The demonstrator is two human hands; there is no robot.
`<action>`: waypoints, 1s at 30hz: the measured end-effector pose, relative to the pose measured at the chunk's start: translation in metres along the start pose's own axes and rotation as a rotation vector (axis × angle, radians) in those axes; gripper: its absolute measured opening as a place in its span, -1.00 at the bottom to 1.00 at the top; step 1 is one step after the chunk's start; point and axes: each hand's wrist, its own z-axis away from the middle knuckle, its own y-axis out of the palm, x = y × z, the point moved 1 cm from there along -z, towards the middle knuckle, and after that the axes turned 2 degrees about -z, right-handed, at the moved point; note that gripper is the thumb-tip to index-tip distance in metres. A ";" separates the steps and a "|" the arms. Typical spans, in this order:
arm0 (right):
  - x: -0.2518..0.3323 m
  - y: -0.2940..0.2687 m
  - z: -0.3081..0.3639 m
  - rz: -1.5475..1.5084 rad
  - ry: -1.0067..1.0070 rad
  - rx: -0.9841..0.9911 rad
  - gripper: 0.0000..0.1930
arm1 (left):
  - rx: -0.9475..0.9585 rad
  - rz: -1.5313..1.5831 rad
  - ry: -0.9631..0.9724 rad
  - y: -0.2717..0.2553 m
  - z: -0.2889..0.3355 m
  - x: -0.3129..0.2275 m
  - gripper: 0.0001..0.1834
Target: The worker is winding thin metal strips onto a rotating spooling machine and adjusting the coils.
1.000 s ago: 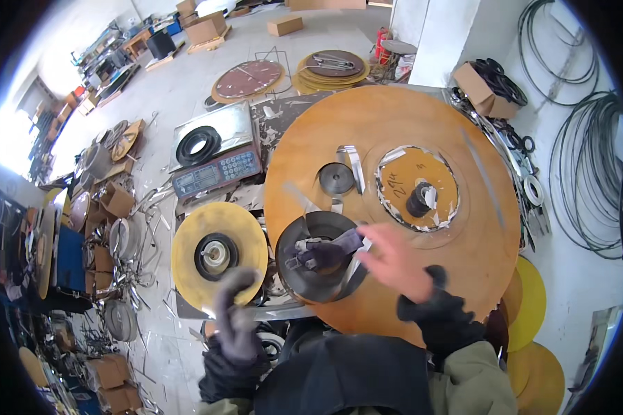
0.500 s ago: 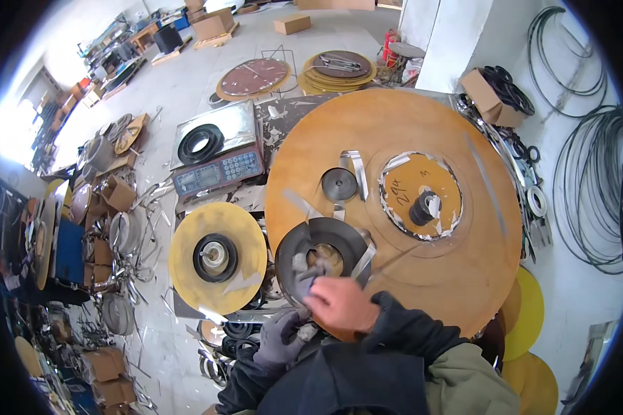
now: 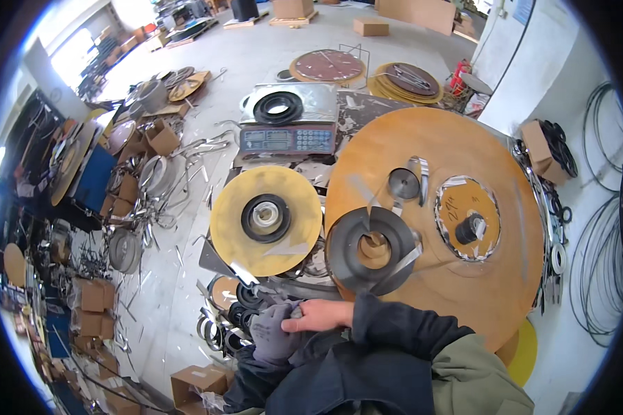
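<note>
My left hand (image 3: 273, 335), in a grey knitted glove, is curled near the bench's front edge; what its fingers hold, if anything, is hidden. Against it, my bare right hand (image 3: 327, 315) is closed on grey glove fabric (image 3: 296, 313); I cannot tell whether this belongs to the worn glove or a loose one. Just beyond the hands lies a wide dark grey ring (image 3: 345, 257) on a large orange disc (image 3: 429, 304), with a shiny strip (image 3: 399, 268) across its edge. Left of that ring is a yellow disc (image 3: 266, 180) carrying a black ring (image 3: 248, 221) around a pale hub.
A digital scale (image 3: 287, 140) with a black ring on its metal plate stands at the back. A small dark reel (image 3: 403, 184) and a round lettered plate (image 3: 488, 200) sit on the orange disc. Black rings (image 3: 250, 296) and metal scraps crowd the left front; coiled cables hang right.
My right hand has moved back from the dark ring to my left hand. Grey fabric no longer lies over the ring's centre. The view has swung left.
</note>
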 end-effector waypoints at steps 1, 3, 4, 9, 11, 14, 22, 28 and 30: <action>-0.010 -0.001 -0.015 -0.068 -0.016 0.047 -0.22 | 0.041 -0.009 -0.007 0.007 0.009 0.011 -0.77; -0.014 -0.007 -0.031 -0.370 -0.200 -0.060 -0.31 | 0.185 -0.005 -0.129 0.016 0.023 0.010 -0.79; -0.006 -0.007 -0.034 -0.757 -0.187 -0.171 -0.39 | 0.212 -0.075 -0.174 0.020 0.027 0.010 -0.80; -0.043 -0.008 -0.037 -1.758 -0.555 -0.041 -0.67 | 0.188 0.384 -0.327 0.031 0.021 0.015 -0.79; -0.067 0.001 -0.053 -1.602 -0.409 -0.143 -0.67 | 0.113 0.576 -0.438 0.031 0.008 0.027 -0.79; -0.030 0.004 -0.054 -1.112 -0.118 -0.697 -0.71 | 0.004 0.195 -0.073 0.016 -0.019 -0.005 -0.81; 0.017 -0.051 -0.001 -1.156 -0.411 -0.717 -0.72 | 0.221 -0.169 0.155 0.039 -0.044 -0.019 -0.72; 0.008 -0.077 0.000 -1.436 -0.781 -0.621 -0.63 | 0.290 -0.014 0.248 0.043 -0.047 -0.057 -0.79; -0.048 -0.098 -0.034 -0.945 -0.800 -0.743 -0.65 | 0.392 0.003 0.272 0.049 -0.054 -0.063 -0.78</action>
